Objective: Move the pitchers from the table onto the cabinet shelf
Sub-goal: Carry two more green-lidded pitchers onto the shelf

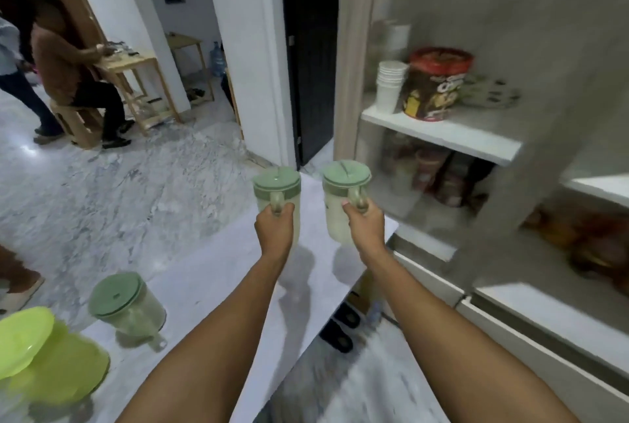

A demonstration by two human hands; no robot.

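Observation:
I hold two clear pitchers with pale green lids by their handles, both raised above the far end of the white table [211,273]. My left hand [275,221] grips the handle of the left pitcher [277,186]. My right hand [366,223] grips the handle of the right pitcher [343,198]. A third pitcher [127,303] of the same kind stands on the table near its left edge. The open cabinet is to the right, with a white shelf [459,136] at about the height of the raised pitchers.
On the shelf stand a stack of white cups [389,85] and a red-lidded tub [437,84]. Lime green bowls [41,361] lie at the table's near left corner. Dark slippers [340,325] sit on the floor by the cabinet. People are at a wooden table [136,65] far left.

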